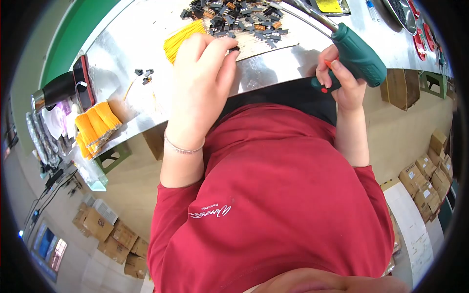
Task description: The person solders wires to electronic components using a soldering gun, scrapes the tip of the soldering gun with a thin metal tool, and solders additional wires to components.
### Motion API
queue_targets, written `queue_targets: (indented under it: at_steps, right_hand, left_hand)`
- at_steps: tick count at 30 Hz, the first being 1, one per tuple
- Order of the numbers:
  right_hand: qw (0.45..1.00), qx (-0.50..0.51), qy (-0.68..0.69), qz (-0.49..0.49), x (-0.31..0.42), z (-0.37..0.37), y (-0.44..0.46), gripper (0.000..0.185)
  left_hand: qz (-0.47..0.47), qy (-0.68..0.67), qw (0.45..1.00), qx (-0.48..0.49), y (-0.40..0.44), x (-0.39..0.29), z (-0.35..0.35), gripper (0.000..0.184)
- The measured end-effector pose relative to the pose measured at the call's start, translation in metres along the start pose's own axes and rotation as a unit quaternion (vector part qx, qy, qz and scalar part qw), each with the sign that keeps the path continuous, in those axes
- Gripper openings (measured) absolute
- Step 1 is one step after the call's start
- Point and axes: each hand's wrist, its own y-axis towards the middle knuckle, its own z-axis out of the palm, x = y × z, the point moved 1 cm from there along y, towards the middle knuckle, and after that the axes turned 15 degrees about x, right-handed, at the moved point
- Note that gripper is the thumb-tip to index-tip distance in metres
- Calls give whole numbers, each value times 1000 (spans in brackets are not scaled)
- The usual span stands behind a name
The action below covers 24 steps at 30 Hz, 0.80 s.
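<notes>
My left hand [202, 73], with a thin bracelet at the wrist, is over the table's front edge, thumb and forefinger pinched on a small black part [235, 49]. Just beyond it is a bundle of thin yellow wires [183, 41]. Many black connector-like pieces, some with copper-coloured parts, form a pile [234, 17] on a light board [281, 41]. My right hand [342, 78] is closed around the lower grip of a green-handled tool [361, 56], whose metal shaft points up and left. A red-orange bit shows by the fingers.
On the left of the metal table [273, 66] are orange-yellow bundles [97, 124], a phone-like object [84, 80], a black cylinder [58, 91] and small loose pieces [145, 75]. A metal bowl [400, 14] and red items [420, 44] are at the far right. Cardboard boxes [425, 185] stand below.
</notes>
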Motion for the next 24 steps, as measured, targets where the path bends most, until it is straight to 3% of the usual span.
queue_targets:
  at_steps: [6, 13, 15, 16, 18, 24]
  right_hand:
    - [1000, 7, 2, 9, 1, -1, 0, 21]
    - [1000, 24, -13, 4, -2, -5, 1, 23]
    - [1000, 21, -4, 5, -1, -2, 1, 23]
    - [1000, 18, 5, 6, 0, -1, 2, 23]
    - [1000, 14, 1, 1, 0, 0, 3, 23]
    - [1000, 17, -2, -10, -2, -1, 1, 22]
  left_hand:
    - [78, 52, 992, 84, -7, 14, -9, 17]
    - [121, 50, 991, 34, -9, 21, -8, 19]
    - [58, 21, 996, -71, -9, 16, 0, 19]
    - [59, 23, 995, -74, -9, 12, 0, 19]
    - [-19, 40, 999, 1, -14, 3, -1, 22]
    - [-9, 33, 999, 21, -15, 8, 11, 24]
